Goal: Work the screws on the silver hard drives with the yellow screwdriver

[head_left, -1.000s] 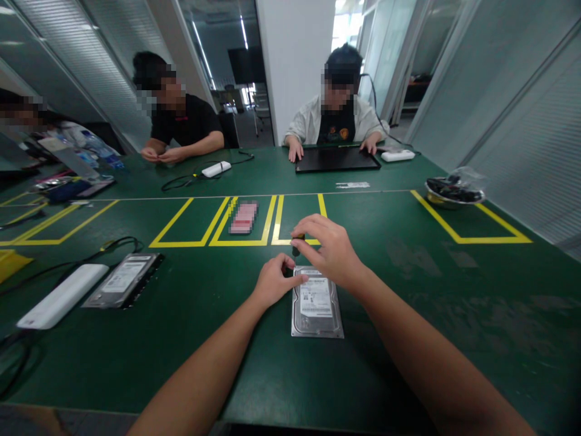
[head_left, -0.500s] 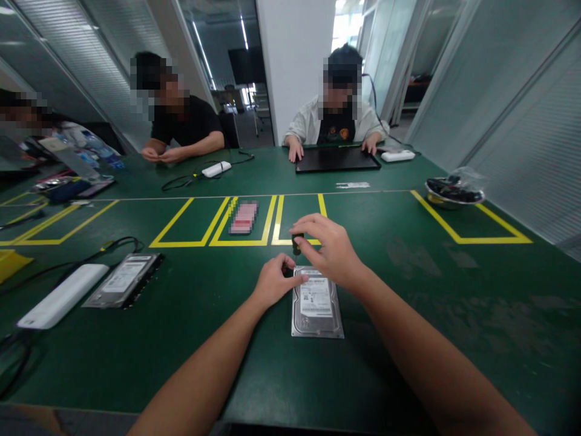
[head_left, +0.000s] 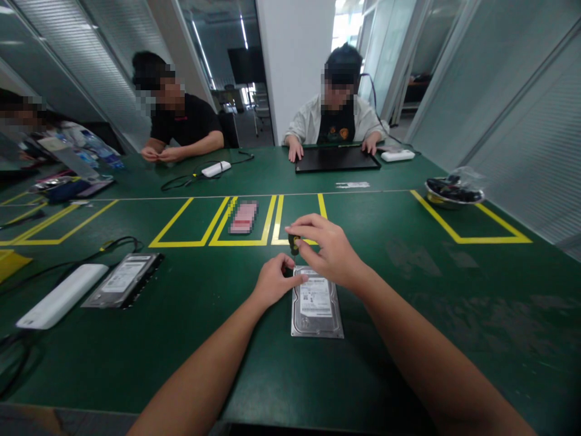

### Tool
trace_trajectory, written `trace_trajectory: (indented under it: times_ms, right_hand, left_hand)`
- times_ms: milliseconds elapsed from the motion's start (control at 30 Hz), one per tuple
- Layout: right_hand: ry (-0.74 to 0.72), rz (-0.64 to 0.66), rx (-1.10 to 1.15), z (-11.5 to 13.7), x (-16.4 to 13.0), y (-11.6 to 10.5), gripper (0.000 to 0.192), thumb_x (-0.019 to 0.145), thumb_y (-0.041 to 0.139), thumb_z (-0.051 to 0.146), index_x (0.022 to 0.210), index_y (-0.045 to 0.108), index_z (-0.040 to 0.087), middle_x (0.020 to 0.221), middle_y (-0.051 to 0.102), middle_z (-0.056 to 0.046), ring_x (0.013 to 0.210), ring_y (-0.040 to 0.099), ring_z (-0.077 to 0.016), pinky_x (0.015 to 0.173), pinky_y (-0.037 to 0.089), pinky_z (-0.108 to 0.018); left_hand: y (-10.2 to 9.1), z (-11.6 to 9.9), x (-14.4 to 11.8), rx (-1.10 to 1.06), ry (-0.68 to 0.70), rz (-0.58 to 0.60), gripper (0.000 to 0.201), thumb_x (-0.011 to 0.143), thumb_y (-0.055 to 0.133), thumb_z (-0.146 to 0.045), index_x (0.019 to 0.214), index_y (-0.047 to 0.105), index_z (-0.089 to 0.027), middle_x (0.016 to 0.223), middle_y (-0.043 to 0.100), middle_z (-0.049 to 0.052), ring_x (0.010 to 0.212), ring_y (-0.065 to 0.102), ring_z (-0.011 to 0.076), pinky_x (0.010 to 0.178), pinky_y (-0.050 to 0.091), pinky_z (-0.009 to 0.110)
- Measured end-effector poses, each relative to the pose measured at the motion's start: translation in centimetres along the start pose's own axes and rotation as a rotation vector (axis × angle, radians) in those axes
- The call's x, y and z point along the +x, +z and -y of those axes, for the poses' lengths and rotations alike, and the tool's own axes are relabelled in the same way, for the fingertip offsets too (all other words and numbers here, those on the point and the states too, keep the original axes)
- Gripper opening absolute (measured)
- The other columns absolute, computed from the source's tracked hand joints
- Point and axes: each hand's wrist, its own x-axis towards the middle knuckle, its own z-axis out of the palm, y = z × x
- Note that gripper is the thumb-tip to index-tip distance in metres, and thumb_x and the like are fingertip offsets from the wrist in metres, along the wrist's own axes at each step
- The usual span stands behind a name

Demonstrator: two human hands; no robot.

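Table: green mat [head_left: 408, 339] with yellow taped bays; glass-walled office behind; co-workers seated along far edge.
Drive: hard drive [head_left: 316, 301] flat, label up, long side running away from viewer; far end tucked under both sets of fingertips, near end free.
Right hand: right hand [head_left: 329, 248] arched above far left corner of drive; fingers pinched round top of screwdriver [head_left: 295, 243], held upright, tip down toward that corner. Upright hold likely to keep tip square on a screw; screw itself too small to make out.
Left hand: left hand [head_left: 272, 283] curled, thumb and forefinger closed together just below right fingertips, at drive's far left edge. Probably steadying shaft or pinning case against twist; cannot tell which is touched.
Spare drive: second drive [head_left: 123, 280] well left of left fingers, label up, beside white box [head_left: 62, 295] and black cable [head_left: 118, 243].
Beyond fingers: pink card [head_left: 243, 217] in a taped bay, just past left fingertips.
Far right: steel bowl [head_left: 454, 192] of dark parts, well apart from right fingers.
Opposite: co-worker's hands [head_left: 295, 149] resting on black tray [head_left: 336, 160].
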Motion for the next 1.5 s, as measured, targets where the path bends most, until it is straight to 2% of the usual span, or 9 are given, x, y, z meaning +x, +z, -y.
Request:
trace_trajectory:
  times_ms: [133,333,433,567,800,1033,1200,1367,1500]
  right_hand:
    - [0.006,0.001,-0.023,0.08,-0.05,0.13,0.03,0.086,0.055,0.018,0.113,0.069,0.015,0.099,0.06,-0.01,0.092,0.058,-0.0216,0.083,0.052,-0.041]
    - [-0.022,0.029,0.017,-0.15,0.0,0.15,0.035,0.089,0.044,0.008,0.116,0.064,0.018,0.118,0.062,-0.011,0.11,0.058,-0.0209,0.094,0.049,-0.04]
    - [0.005,0.012,0.011,-0.2,0.0,0.17,0.029,0.091,0.048,0.012,0.115,0.063,0.019,0.108,0.064,-0.009,0.101,0.061,-0.0194,0.089,0.05,-0.037]
    - [0.046,-0.024,-0.027,-0.14,-0.06,0.2,0.016,0.088,0.06,0.02,0.103,0.065,0.017,0.095,0.062,-0.007,0.092,0.06,-0.0196,0.082,0.051,-0.035]
    - [-0.013,-0.026,0.025,-0.02,0.04,0.01,0.022,0.091,0.05,0.014,0.107,0.064,0.017,0.108,0.068,-0.009,0.103,0.062,-0.0201,0.091,0.05,-0.037]
    - [0.041,0.002,-0.008,0.03,0.08,0.07,0.016,0.088,0.061,0.023,0.101,0.065,0.016,0.094,0.066,-0.007,0.089,0.062,-0.019,0.08,0.051,-0.033]
    - [0.013,-0.036,0.021,0.09,-0.01,0.16,0.015,0.089,0.056,0.019,0.101,0.064,0.016,0.1,0.07,-0.007,0.095,0.064,-0.0183,0.086,0.05,-0.033]
    - [0.042,-0.022,-0.002,0.14,0.0,0.09,0.017,0.09,0.056,0.02,0.103,0.064,0.015,0.098,0.071,-0.007,0.088,0.065,-0.0173,0.081,0.05,-0.032]
    - [0.031,-0.009,-0.006,0.14,0.09,0.02,0.018,0.09,0.056,0.018,0.105,0.065,0.014,0.098,0.069,-0.008,0.092,0.062,-0.0187,0.083,0.049,-0.033]
  left_hand:
    - [0.12,0.15,0.0,-0.016,0.017,-0.001,0.038,0.069,0.075,-0.048,0.085,0.057,-0.019,0.079,0.062,-0.002,0.071,0.054,0.0149,0.063,0.038,0.026]
    - [-0.05,-0.12,0.01,-0.001,-0.012,0.008,0.04,0.067,0.075,-0.051,0.084,0.056,-0.019,0.079,0.063,0.0,0.07,0.055,0.0155,0.063,0.039,0.026]
    - [-0.11,-0.21,-0.01,-0.008,-0.013,0.005,0.04,0.067,0.076,-0.051,0.083,0.056,-0.019,0.077,0.062,-0.001,0.069,0.054,0.0151,0.062,0.038,0.025]
    - [-0.07,-0.19,-0.04,-0.01,-0.012,0.003,0.04,0.067,0.076,-0.05,0.084,0.056,-0.019,0.078,0.062,-0.001,0.069,0.054,0.0149,0.063,0.038,0.025]
    - [-0.05,-0.05,-0.01,-0.009,-0.006,0.008,0.041,0.067,0.075,-0.051,0.083,0.055,-0.019,0.077,0.061,-0.001,0.069,0.053,0.015,0.063,0.038,0.026]
    - [0.07,0.04,0.03,-0.006,-0.011,0.003,0.042,0.067,0.075,-0.052,0.084,0.055,-0.019,0.078,0.062,-0.001,0.069,0.053,0.015,0.062,0.038,0.025]
    - [0.09,0.09,0.02,0.001,-0.009,0.008,0.041,0.068,0.074,-0.051,0.084,0.056,-0.019,0.078,0.062,-0.001,0.069,0.053,0.015,0.063,0.038,0.025]
    - [0.01,-0.02,0.03,-0.013,-0.017,0.009,0.041,0.067,0.076,-0.05,0.084,0.056,-0.018,0.078,0.062,-0.001,0.07,0.054,0.0151,0.063,0.038,0.025]
    - [-0.01,-0.08,0.04,-0.022,-0.023,0.01,0.041,0.066,0.076,-0.05,0.084,0.056,-0.019,0.079,0.062,-0.001,0.07,0.055,0.0153,0.064,0.039,0.026]
